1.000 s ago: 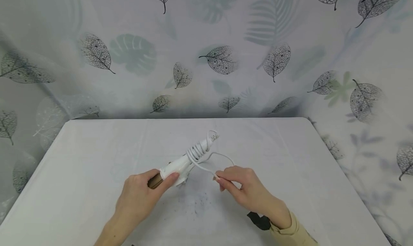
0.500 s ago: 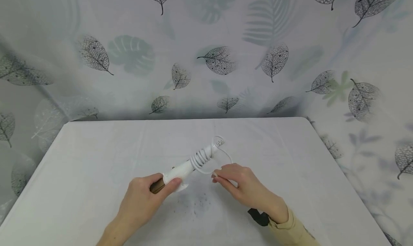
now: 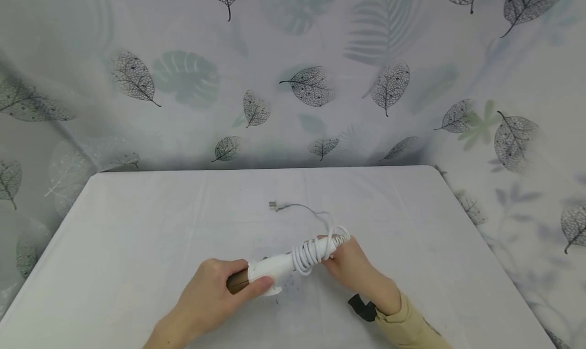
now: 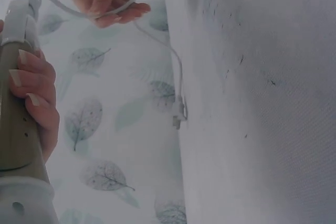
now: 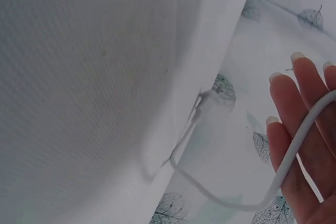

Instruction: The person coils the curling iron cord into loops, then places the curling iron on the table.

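My left hand (image 3: 215, 293) grips a white curling iron (image 3: 272, 268) by its brown barrel (image 4: 18, 129), the fingers curled round it. A white cord (image 3: 308, 257) is wound in several turns about the handle, whose far end points to the right. Close behind that end is my right hand (image 3: 359, 270), its fingertips partly hidden in the head view. The left wrist view shows the thumb and fingers of this hand pinching the cord; in the right wrist view the cord (image 5: 294, 145) runs across the fingers. Its loose end leads to a plug (image 3: 276, 205) beyond the iron.
A white cloth covers the table (image 3: 151, 211), with dark specks near the middle. Behind it hangs a leaf-patterned curtain (image 3: 284, 44). A black strap (image 3: 363, 308) shows beside the right wrist, by a tan sleeve (image 3: 407, 323).
The iron has shifted right and nearer to me, and its handle lies more level. My right hand is now behind the handle's end. The plug and loose cord have come into view beyond it.
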Demonstrator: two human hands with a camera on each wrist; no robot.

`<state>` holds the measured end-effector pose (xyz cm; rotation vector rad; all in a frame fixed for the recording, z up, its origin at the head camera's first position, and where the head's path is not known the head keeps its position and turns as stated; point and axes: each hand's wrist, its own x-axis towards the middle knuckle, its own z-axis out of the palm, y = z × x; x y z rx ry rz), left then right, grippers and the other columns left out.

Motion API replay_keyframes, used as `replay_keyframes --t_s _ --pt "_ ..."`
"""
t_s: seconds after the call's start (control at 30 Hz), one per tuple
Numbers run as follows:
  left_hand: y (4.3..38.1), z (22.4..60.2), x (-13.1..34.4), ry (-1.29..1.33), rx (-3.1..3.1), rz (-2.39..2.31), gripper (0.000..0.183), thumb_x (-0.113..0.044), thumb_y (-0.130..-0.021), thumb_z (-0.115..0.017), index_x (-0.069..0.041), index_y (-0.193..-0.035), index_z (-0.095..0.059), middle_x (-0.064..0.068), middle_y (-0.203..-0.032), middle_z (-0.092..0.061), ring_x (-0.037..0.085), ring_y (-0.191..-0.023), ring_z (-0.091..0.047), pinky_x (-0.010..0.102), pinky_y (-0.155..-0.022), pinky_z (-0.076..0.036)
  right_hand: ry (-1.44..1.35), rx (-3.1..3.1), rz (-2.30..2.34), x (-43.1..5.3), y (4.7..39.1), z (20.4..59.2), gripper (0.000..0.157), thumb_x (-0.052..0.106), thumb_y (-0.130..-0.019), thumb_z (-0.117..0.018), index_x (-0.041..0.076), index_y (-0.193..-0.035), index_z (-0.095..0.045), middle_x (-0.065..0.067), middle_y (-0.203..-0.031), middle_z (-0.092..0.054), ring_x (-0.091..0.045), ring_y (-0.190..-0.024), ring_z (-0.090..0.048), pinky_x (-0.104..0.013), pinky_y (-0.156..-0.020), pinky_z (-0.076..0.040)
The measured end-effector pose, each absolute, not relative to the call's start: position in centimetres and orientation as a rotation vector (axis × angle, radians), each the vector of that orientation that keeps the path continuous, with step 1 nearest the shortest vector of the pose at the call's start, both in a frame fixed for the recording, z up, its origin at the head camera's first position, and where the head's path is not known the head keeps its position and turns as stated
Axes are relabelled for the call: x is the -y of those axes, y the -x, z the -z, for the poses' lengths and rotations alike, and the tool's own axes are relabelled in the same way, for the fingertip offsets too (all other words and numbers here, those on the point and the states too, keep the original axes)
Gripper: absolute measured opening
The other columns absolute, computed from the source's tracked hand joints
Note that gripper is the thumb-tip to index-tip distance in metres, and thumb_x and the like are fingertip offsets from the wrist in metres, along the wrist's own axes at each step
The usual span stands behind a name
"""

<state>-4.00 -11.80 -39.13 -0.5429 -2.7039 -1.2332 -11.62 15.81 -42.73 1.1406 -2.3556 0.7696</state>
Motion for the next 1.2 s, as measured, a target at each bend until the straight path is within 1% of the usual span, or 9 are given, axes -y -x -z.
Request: replay_keyframes --t_s 0.13,0.2,0.33,0.5,0.67,0.87,0.97,1.1,1.2 --pt "3.89 39.43 11.78 0.671 2.681 1.205 0.051 -0.048 -0.089 -0.073 -0.025 -0.060 -0.038 -0.025 -0.059 -0.016 -0.011 -0.054 -0.013 0.011 -0.046 -0.013 -1.193 2.330 -0.831 -15.70 11.76 42.46 0.016 0.002 -0.083 -0.076 0.014 -0.092 -0.072 0.006 -0.082 -0.072 -0.003 -0.072 -0.065 -0.019 -0.064 -0.052" --pt "3.91 39.53 11.77 0.714 2.655 1.169 0.053 -0.048 -0.089 -0.073 -0.024 -0.060 -0.035 -0.025 -0.060 -0.014 -0.012 -0.055 -0.011 0.010 -0.046 -0.012 -1.214 2.310 -0.899 -15.78 11.84 42.36 0.007 0.007 -0.093 -0.068 0.013 -0.095 -0.071 0.005 -0.082 -0.071 -0.003 -0.070 -0.063 -0.017 -0.063 -0.052" --pt "3.93 39.61 11.80 0.736 2.653 1.123 0.053 -0.050 -0.088 -0.073 -0.025 -0.059 -0.036 -0.026 -0.059 -0.015 -0.014 -0.054 -0.010 0.010 -0.045 -0.011 -1.231 2.303 -1.000 -15.95 11.91 42.24 0.017 0.018 -0.103 -0.056 0.011 -0.097 -0.070 0.003 -0.084 -0.070 -0.003 -0.070 -0.062 -0.018 -0.065 -0.052" --pt "3.93 39.70 11.76 0.758 2.685 1.108 0.048 -0.051 -0.088 -0.073 -0.029 -0.059 -0.041 -0.029 -0.055 -0.020 -0.015 -0.050 -0.016 0.009 -0.043 -0.016 -1.229 2.314 -1.032 -15.99 11.91 42.17 0.007 0.004 -0.094 -0.066 0.008 -0.098 -0.070 0.001 -0.088 -0.071 -0.010 -0.070 -0.065 -0.019 -0.066 -0.052" --pt "4.00 39.80 11.76 0.808 2.686 1.105 0.046 -0.052 -0.088 -0.072 -0.030 -0.060 -0.043 -0.028 -0.056 -0.020 -0.016 -0.050 -0.016 0.009 -0.043 -0.017 -1.231 2.285 -1.061 -16.09 12.08 42.11 0.018 -0.004 -0.085 -0.072 0.007 -0.099 -0.071 0.000 -0.090 -0.073 -0.012 -0.071 -0.065 -0.017 -0.066 -0.050" --pt "4.04 39.89 11.87 0.934 2.651 1.076 0.049 -0.054 -0.087 -0.072 -0.028 -0.059 -0.042 -0.025 -0.057 -0.017 -0.016 -0.052 -0.015 0.008 -0.045 -0.016 -1.210 2.271 -0.978 -16.15 12.42 42.48 0.007 0.013 -0.090 -0.072 0.009 -0.095 -0.072 0.002 -0.083 -0.072 -0.004 -0.069 -0.063 -0.015 -0.064 -0.049" --pt "4.00 39.87 11.87 0.980 2.653 1.050 0.048 -0.057 -0.087 -0.071 -0.029 -0.059 -0.043 -0.025 -0.057 -0.019 -0.016 -0.052 -0.016 0.007 -0.045 -0.016 -1.197 2.285 -0.952 -16.16 12.45 42.76 0.015 0.023 -0.092 -0.068 0.009 -0.092 -0.072 0.004 -0.080 -0.071 -0.001 -0.065 -0.057 -0.013 -0.060 -0.045" --pt "4.00 39.92 11.78 0.995 2.683 1.014 0.047 -0.059 -0.087 -0.070 -0.031 -0.059 -0.044 -0.026 -0.056 -0.020 -0.016 -0.052 -0.017 0.007 -0.045 -0.017 -1.188 2.298 -0.951 -16.14 12.44 42.86 0.007 0.013 -0.088 -0.074 0.008 -0.092 -0.072 0.003 -0.081 -0.070 -0.002 -0.066 -0.057 -0.013 -0.061 -0.046" --pt "4.03 40.03 11.76 0.983 2.709 0.982 0.047 -0.061 -0.086 -0.069 -0.031 -0.059 -0.044 -0.026 -0.056 -0.019 -0.016 -0.051 -0.016 0.007 -0.045 -0.016 -1.171 2.300 -0.918 -16.14 12.46 42.66 0.015 0.002 -0.080 -0.078 0.007 -0.093 -0.073 0.001 -0.082 -0.070 -0.005 -0.067 -0.060 -0.014 -0.062 -0.047"
